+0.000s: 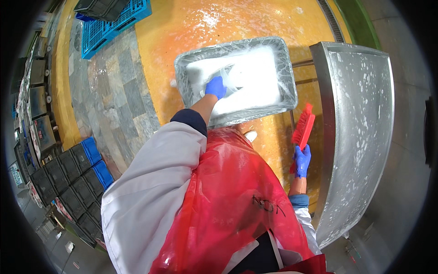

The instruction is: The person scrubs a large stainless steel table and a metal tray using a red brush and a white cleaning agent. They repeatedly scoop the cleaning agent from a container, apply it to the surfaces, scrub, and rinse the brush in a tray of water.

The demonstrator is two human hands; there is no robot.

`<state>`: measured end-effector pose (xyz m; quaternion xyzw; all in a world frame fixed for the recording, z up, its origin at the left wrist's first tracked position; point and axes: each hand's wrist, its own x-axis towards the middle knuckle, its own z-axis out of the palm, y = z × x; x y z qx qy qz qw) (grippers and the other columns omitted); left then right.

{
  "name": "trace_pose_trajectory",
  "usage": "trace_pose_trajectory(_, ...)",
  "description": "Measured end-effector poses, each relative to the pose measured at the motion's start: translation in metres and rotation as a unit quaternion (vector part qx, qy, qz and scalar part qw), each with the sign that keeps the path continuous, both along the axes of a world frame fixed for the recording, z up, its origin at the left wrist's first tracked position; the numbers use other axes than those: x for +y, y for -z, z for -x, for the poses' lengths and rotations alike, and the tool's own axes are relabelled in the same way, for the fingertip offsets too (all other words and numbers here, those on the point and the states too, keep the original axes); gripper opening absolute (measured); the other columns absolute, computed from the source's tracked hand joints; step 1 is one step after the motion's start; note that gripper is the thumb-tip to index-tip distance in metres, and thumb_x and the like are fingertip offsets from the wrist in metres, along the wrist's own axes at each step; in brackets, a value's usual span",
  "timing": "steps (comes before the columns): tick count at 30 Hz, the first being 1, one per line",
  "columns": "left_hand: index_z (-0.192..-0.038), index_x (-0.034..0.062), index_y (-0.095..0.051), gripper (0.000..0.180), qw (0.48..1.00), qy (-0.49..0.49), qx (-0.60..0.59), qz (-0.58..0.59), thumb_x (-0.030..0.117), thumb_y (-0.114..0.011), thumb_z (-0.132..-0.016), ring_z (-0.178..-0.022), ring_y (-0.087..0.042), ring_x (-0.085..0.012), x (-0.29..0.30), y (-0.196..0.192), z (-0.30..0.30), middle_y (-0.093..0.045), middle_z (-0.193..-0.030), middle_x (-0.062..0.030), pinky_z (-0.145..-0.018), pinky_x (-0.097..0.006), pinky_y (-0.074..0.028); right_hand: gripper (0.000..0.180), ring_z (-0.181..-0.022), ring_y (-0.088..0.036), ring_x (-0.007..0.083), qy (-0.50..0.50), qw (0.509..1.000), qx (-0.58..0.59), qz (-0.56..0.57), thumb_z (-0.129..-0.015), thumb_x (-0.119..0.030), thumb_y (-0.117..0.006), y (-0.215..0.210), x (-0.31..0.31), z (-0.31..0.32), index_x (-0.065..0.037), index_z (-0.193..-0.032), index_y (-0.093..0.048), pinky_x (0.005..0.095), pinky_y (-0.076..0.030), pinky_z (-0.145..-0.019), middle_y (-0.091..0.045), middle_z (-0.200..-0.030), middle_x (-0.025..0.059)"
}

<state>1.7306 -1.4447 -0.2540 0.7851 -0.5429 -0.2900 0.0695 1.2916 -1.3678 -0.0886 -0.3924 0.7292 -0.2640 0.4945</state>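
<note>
My left hand (216, 87), in a blue glove, reaches into a grey tub (285, 68) of white suds (260, 77). Its fingers are closed at a gap in the foam, beside a pale, translucent thing (227, 78) whose kind I cannot make out. What the fingers hold, if anything, is hidden. My right hand (301, 160), also gloved in blue, grips the handle of a red scrubbing brush (305, 127). The brush points away from me, bristles facing left toward the tub, beside the metal table and touching neither.
At right stands a metal table (358, 137) spotted with foam. Dark crates with blue ones (91, 150) are stacked at lower left. A blue pallet (102, 34) carries a dark crate at upper left. The orange floor (182, 23) is wet; a drain grate (331, 18) lies beyond.
</note>
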Motion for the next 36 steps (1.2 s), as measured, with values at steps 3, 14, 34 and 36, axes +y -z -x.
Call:
trace_pose_trajectory(3,-0.117,0.0028,-0.053,0.044,1.000,0.025,0.004,0.009,0.030,-0.063,-0.084,-0.109,-0.057,-0.0329,-0.009,0.013,-0.001,-0.058,-0.117,-0.0189,-0.093,-0.042,-0.046,0.012,-0.047,-0.042,0.0050,0.015,1.000,-0.005,0.004,-0.089,-0.005,-0.057,0.006,0.007,0.001,-0.007,-0.101,-0.055,0.0220,-0.035,-0.042,-0.049,-0.064,-0.0034)
trace_pose_trajectory(14,-0.117,-0.0008,-0.053,0.068,0.932,-0.027,-0.041,0.360,0.045,-0.075,-0.071,-0.114,-0.049,-0.0362,0.033,-0.036,-0.073,-0.053,-0.122,-0.0227,-0.100,-0.045,-0.037,0.008,-0.046,-0.044,0.0067,0.005,0.998,-0.061,-0.022,-0.090,-0.007,-0.057,0.015,0.000,-0.035,-0.006,-0.097,-0.054,0.0242,-0.038,-0.039,-0.047,-0.062,-0.0023)
trace_pose_trajectory(34,-0.117,0.0038,-0.058,0.033,0.503,-0.550,0.666,0.037,0.024,-0.047,-0.093,-0.104,-0.061,-0.0251,0.201,0.085,-0.055,-0.065,-0.112,-0.0111,-0.092,-0.038,-0.049,0.024,-0.074,-0.056,0.0143,0.052,0.994,-0.092,-0.026,-0.076,-0.006,-0.060,0.115,-0.139,0.002,-0.005,-0.100,-0.061,0.0300,-0.046,-0.067,-0.059,-0.086,0.0012)
trace_pose_trajectory(36,-0.115,0.0047,-0.058,0.031,0.468,-0.645,0.596,0.097,0.023,-0.047,-0.092,-0.102,-0.062,-0.0242,0.200,0.055,-0.047,-0.065,-0.110,-0.0109,-0.090,-0.037,-0.050,0.028,-0.078,-0.057,0.0159,0.055,0.992,-0.105,-0.029,-0.075,-0.004,-0.059,0.141,-0.148,0.011,-0.003,-0.103,-0.059,0.0308,-0.047,-0.071,-0.059,-0.090,0.0032)
